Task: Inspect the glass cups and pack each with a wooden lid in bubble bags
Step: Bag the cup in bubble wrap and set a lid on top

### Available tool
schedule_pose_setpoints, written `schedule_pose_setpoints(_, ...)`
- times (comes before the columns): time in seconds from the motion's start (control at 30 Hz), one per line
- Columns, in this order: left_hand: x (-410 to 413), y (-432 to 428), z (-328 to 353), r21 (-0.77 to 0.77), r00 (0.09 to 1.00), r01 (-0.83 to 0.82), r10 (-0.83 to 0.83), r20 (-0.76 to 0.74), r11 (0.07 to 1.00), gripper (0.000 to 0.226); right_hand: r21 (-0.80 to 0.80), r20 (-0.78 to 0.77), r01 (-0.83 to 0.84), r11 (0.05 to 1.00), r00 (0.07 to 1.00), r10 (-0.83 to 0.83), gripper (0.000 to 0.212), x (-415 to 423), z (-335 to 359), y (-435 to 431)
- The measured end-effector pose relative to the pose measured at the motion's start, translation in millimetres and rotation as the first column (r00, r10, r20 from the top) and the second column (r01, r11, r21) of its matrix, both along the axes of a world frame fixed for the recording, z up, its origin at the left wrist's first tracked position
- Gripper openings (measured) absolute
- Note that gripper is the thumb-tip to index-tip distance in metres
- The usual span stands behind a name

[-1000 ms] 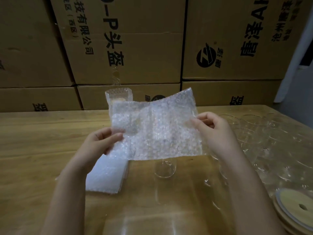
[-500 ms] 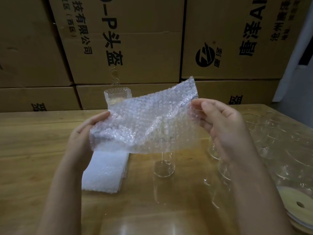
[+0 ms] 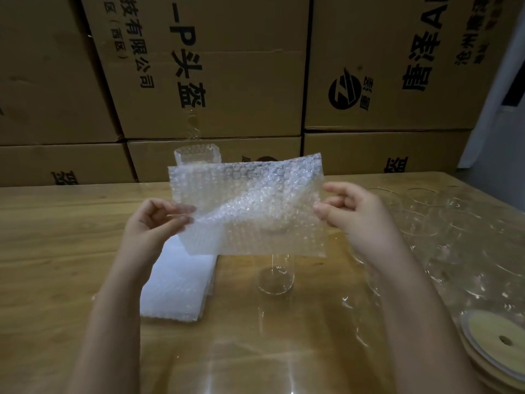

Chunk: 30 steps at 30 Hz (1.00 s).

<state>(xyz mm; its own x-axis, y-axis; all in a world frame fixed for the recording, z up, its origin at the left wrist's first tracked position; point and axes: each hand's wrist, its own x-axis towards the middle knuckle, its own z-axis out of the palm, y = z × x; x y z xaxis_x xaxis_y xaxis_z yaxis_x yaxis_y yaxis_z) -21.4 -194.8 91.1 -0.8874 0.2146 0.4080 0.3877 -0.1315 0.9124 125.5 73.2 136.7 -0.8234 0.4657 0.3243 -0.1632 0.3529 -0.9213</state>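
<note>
Bubble bag [image 3: 250, 211] held aloft; glass cup [image 3: 275, 281] upright beneath (top hidden); wooden lids [image 3: 483, 328] stacked right.

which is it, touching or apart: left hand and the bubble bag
Touching. The head view shows the left hand pinching the bubble bag at its left edge.

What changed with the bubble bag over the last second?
The bubble bag, flat a second ago, was tipped back and now shows a diagonal crease between the hands. The left hand and right hand still pinch its side edges; nothing was let go. The glass cup below it, the stack of bubble bags and the wooden lids stayed put.
</note>
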Motion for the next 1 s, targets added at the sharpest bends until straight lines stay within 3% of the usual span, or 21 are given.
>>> schedule_pose_setpoints(0.03, 1, 3, 3, -0.099, 0.996, -0.092, 0.093, 0.000, 0.991, 0.030, 0.021, 0.015, -0.002, 1.000, 1.000, 0.001, 0.021, -1, -1, -1)
schedule_pose_setpoints(0.1, 8, 13, 13, -0.320, 0.940, -0.340, 0.321, -0.114, 0.884, 0.023, 0.063, 0.022, -0.016, 0.998, 1.000, 0.015, 0.007, -2, -2, -5)
schedule_pose_setpoints(0.17, 25, 26, 29, -0.374, 0.883, -0.452, 0.345, -0.319, 0.810, 0.019, 0.104, 0.002, -0.022, 0.994, 1.000, 0.022, 0.006, -4, 0, -11)
schedule_pose_setpoints(0.23, 46, 38, 44, -0.427, 0.916, -0.330, 0.177, -0.360, 0.842, 0.019, 0.146, -0.036, -0.027, 0.989, 0.999, 0.032, 0.008, -4, 1, -21)
schedule_pose_setpoints(0.33, 74, 53, 57, -0.549, 0.980, -0.034, -0.080, -0.183, 0.835, 0.048, 0.166, -0.079, -0.065, 0.984, 0.994, 0.079, 0.012, -4, 3, -40)
schedule_pose_setpoints(0.47, 86, 61, 62, -0.529, 0.987, 0.020, -0.102, -0.127, 0.848, 0.054, 0.075, -0.106, -0.177, 0.981, 0.977, 0.185, 0.011, -3, 4, -57)
schedule_pose_setpoints(0.57, 88, 59, 66, -0.457, 0.983, 0.136, -0.175, -0.045, 0.879, 0.044, 0.021, -0.116, -0.281, 0.959, 0.952, 0.282, 0.007, -2, 6, -60)
schedule_pose_setpoints(0.67, 86, 56, 67, -0.384, 0.988, 0.146, -0.155, 0.008, 0.912, 0.034, 0.031, -0.116, -0.355, 0.934, 0.927, 0.356, 0.009, -1, 7, -61)
schedule_pose_setpoints(0.73, 84, 55, 67, -0.368, 0.993, 0.114, -0.112, 0.027, 0.923, 0.019, 0.041, -0.129, -0.332, 0.942, 0.934, 0.335, 0.008, -2, 6, -61)
schedule_pose_setpoints(0.83, 86, 55, 69, -0.397, 0.999, 0.025, -0.014, 0.032, 0.917, 0.025, 0.025, -0.162, -0.249, 0.968, 0.955, 0.250, 0.007, -2, 6, -59)
schedule_pose_setpoints(0.9, 87, 52, 69, -0.439, 0.992, -0.128, 0.114, -0.057, 0.889, 0.026, 0.060, -0.196, -0.117, 0.991, 0.973, 0.126, 0.008, -1, 6, -55)
schedule_pose_setpoints(1.0, 89, 50, 70, -0.560, 0.888, -0.454, 0.299, -0.350, 0.693, 0.033, 0.245, -0.212, 0.184, 0.952, 0.968, -0.132, 0.014, 0, 6, -48)
